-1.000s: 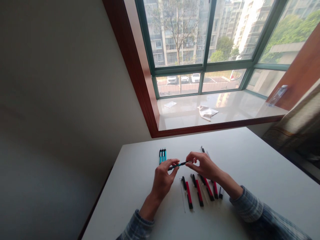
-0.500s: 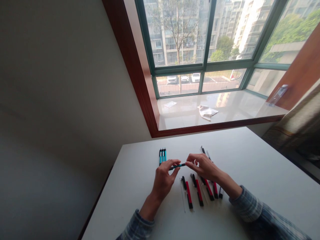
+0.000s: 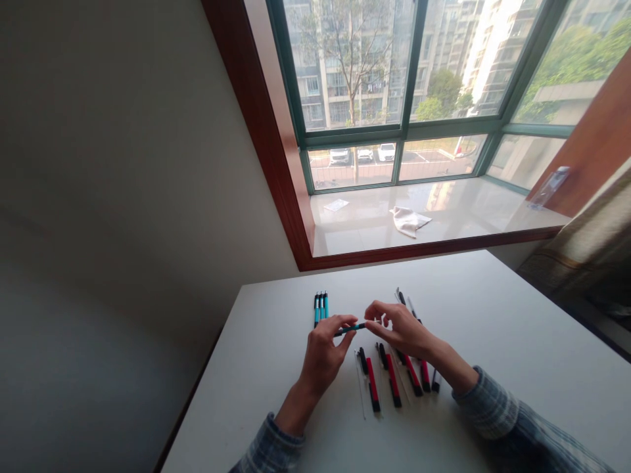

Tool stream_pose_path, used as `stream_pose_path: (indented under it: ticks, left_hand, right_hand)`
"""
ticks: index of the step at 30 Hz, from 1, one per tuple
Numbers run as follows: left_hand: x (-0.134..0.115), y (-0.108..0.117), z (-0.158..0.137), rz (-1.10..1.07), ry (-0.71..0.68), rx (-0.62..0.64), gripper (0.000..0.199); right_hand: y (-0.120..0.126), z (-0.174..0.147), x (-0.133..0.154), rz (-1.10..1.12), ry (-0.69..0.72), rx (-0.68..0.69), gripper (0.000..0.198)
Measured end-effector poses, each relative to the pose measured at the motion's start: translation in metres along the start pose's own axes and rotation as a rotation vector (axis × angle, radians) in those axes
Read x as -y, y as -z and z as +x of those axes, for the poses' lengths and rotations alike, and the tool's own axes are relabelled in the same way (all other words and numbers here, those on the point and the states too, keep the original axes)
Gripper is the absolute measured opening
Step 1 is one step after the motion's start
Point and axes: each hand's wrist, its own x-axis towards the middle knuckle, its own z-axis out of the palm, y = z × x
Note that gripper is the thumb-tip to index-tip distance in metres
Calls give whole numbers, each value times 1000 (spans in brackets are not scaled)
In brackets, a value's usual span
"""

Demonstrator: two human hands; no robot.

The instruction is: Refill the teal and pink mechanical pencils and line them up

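My left hand [image 3: 326,345] is closed in a pinch round a teal and black pen [image 3: 352,328], held almost level above the table. At the pen's right end, my right hand [image 3: 397,325] pinches with thumb and forefinger; a small pale tip shows among those fingers, too small to make out. Beyond my left hand, several teal pens [image 3: 321,307] lie side by side, their lower ends hidden by it. Below my right hand are several red and black pen barrels [image 3: 373,384], with black upper parts [image 3: 363,360] and thin clear refills [image 3: 360,387] beside them.
The white table [image 3: 276,302] runs up to the wall and window ledge. More pen parts [image 3: 401,299] lie partly behind my right hand. On the ledge are a cloth [image 3: 410,221], a paper piece [image 3: 336,205] and a clear bottle [image 3: 548,188]. A curtain [image 3: 566,256] hangs at right.
My right fingers have shifted very slightly at the pen's end, and a little more of a pale tip shows among them. The left hand and the laid-out parts look unchanged.
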Motion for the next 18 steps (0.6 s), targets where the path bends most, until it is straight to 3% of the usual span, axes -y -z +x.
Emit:
stream_pose_path:
  ticks: [8,12,18]
  left_hand:
    - [1,1,2,0,3,-2,21]
    - [1,2,3,4,-2,2,21]
    - [3,2,2,10,0,-7,21]
  right_hand:
    - [1,1,-4,-64,20,-28,24]
    - [0,1,-3,-112,-7,-21,32]
    - [0,-1,-4,-60,59,-21,21]
